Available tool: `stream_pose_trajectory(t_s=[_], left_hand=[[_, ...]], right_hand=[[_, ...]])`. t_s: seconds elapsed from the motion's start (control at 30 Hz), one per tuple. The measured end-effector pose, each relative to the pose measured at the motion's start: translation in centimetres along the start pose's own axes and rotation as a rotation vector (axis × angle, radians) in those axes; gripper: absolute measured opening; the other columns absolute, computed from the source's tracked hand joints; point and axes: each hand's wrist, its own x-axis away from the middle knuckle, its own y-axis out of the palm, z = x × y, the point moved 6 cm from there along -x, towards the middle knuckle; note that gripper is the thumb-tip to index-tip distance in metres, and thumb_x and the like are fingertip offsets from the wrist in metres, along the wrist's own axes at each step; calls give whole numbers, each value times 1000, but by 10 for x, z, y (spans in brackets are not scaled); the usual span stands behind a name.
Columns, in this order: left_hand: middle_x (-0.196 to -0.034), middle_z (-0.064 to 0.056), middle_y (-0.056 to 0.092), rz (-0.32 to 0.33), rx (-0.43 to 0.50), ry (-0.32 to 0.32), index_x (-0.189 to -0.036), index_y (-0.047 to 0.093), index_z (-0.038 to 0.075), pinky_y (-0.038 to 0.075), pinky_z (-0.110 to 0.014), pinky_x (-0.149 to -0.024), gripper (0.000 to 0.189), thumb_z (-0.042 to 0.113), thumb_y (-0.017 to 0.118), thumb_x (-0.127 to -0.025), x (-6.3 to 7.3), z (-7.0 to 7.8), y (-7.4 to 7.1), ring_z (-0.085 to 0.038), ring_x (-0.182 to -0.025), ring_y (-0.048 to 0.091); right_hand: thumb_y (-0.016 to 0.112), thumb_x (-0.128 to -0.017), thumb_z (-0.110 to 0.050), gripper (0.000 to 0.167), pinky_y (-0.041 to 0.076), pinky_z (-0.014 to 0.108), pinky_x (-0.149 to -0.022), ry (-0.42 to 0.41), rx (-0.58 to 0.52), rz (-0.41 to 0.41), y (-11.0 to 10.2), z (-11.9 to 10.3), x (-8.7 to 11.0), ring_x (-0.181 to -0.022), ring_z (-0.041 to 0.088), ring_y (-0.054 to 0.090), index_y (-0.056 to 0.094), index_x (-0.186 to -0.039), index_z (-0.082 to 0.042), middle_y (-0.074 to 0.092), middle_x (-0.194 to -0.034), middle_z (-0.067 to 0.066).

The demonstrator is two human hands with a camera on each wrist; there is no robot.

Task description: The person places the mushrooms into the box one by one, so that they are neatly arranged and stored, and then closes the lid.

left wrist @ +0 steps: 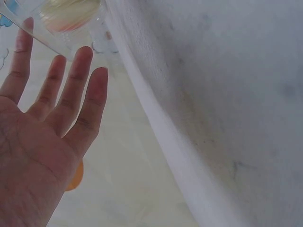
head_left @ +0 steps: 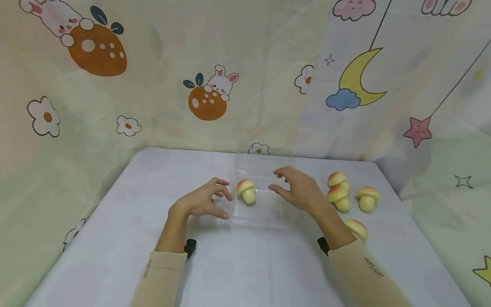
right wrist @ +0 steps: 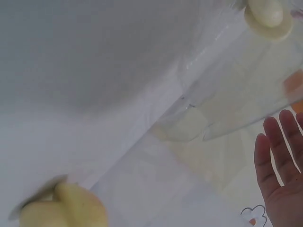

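The fingers of the left hand (head_left: 201,201) are loosely bent and parted widely from the thumb, with nothing held; whether the edge beside them is touched cannot be told. The fingers of the right hand (head_left: 301,189) are likewise set well apart from the thumb, nothing being gripped. Between the hands, a clear plastic container (head_left: 268,213) is placed, within which a yellow mushroom-shaped piece (head_left: 248,195) with a reddish-tinged cap is seen near the left side. To the right, four similar pieces (head_left: 368,200) are grouped on the white-covered table (head_left: 103,256), the nearest partly hidden by the right forearm (head_left: 330,221). The scene is backed by a printed cloth (head_left: 264,94).
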Motion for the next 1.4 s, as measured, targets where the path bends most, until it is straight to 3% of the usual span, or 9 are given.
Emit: stream_pose_trajectory(t_s=[0.23, 0.53, 0.97, 1.4], left_hand=[[-161, -5, 33, 5, -22, -5, -117, 71, 16, 44, -52, -109, 52, 35, 94, -75, 5, -3, -1, -28, -135, 51], [-162, -5, 33, 10, -24, -11, -117, 71, 16, 44, -53, -109, 52, 36, 93, -75, 7, -4, -2, -28, -134, 51], [-161, -4, 35, 21, -45, -1, -117, 71, 17, 44, -51, -108, 51, 36, 93, -75, 3, -3, -3, -25, -132, 53], [-161, -3, 34, -6, -37, -10, -118, 71, 17, 44, -50, -108, 52, 36, 93, -76, 2, -1, -3, -26, -135, 51]], right_hand=[[72, -94, -49, 49, 57, 45, -73, -16, 11, 50, -11, 5, 8, -102, 21, 69, 66, -130, -15, 69, -123, 0], [73, -95, -44, 50, 56, 45, -81, 6, 13, 35, -25, 13, 16, -106, 26, 68, 64, -132, -12, 68, -128, 4], [73, -96, -39, 47, 55, 50, -80, 19, 67, 37, -46, 37, 25, -103, 31, 66, 65, -129, -7, 67, -124, 10], [66, -99, -45, 54, 49, 63, -90, 147, 113, -52, -72, 74, 39, -113, 39, 60, 60, -135, -5, 59, -133, 17]])
